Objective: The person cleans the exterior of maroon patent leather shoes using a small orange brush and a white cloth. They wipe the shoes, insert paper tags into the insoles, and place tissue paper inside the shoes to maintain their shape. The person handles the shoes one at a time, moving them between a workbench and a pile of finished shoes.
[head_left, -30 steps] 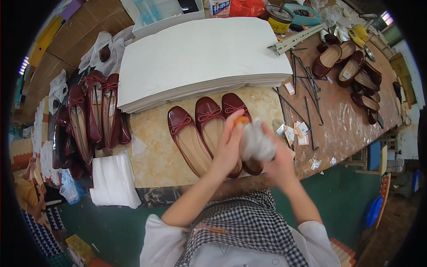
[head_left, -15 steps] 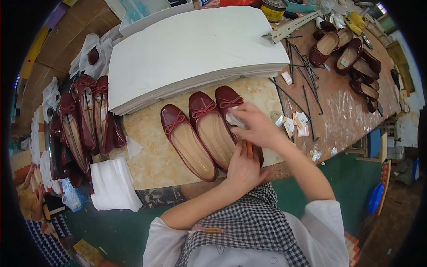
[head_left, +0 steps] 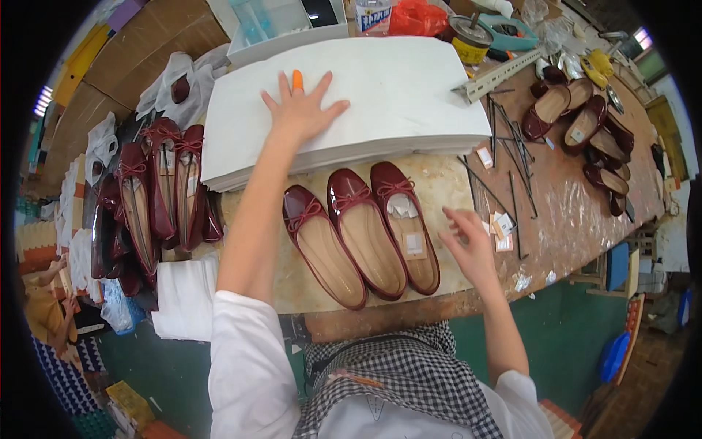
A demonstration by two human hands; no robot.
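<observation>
Plainly, in the head view, the left hand [head_left: 301, 117] lay splayed, gripping nothing, on the white paper stack [head_left: 402, 88] behind three burgundy shoes [head_left: 364, 245]; its sheets seemed light and limp, best taken by an edge. The right hand [head_left: 469, 245], loosely curled, apparently empty, hung beside the shoes, likely slick.

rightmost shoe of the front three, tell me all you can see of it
The rightmost shoe is a dark red slip-on that looks like glossy patent leather, with a thin bow near the toe and a beige insole. Crumpled whitish paper shows inside its toe, and a beige tag with a pale panel lies on the insole. It sits sole-down on the tan surface, toe pointing away, beside the middle shoe, clear of the right hand.
</observation>
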